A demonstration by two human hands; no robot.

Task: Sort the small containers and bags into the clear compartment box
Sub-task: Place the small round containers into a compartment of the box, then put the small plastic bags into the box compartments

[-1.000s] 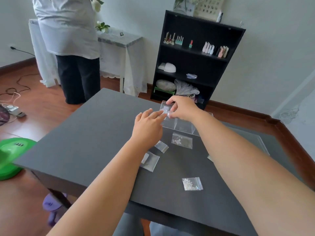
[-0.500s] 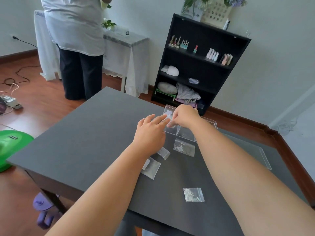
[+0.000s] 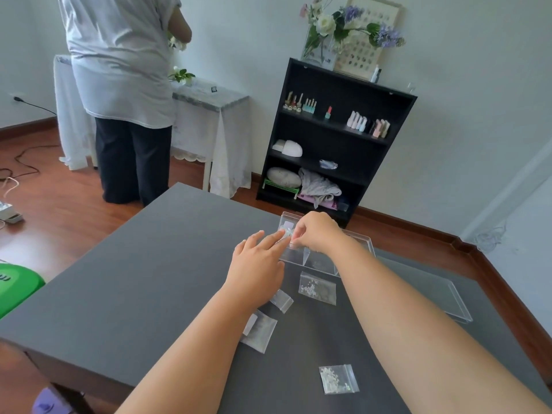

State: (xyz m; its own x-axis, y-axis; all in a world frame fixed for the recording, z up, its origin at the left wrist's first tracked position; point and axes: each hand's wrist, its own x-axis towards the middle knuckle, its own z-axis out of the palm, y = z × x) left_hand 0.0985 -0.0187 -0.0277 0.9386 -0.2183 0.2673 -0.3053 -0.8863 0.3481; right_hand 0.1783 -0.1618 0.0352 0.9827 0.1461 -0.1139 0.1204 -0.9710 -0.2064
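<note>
A clear compartment box [image 3: 321, 262] stands on the far side of the dark grey table [image 3: 149, 279]. My right hand [image 3: 316, 233] is over its left compartment, pinching a small clear bag [image 3: 287, 233]. My left hand [image 3: 257, 262] lies beside the box with fingers spread, fingertips touching that bag and the box's near wall. Loose zip bags lie nearer me: one with white beads [image 3: 317, 287], a small one [image 3: 281, 300], a larger one [image 3: 259, 330] partly under my left forearm, and one [image 3: 338, 378] at the front.
A clear lid [image 3: 448, 297] lies flat to the right of the box. Behind the table stand a black shelf unit [image 3: 337, 138] and a person [image 3: 125, 94] at a white-draped side table [image 3: 215, 115]. A green stool [image 3: 15, 285] sits at the left.
The view has tipped up and shifted. My right hand has come down a little lower over the box's left compartment with the bag; my left hand stays beside it.
</note>
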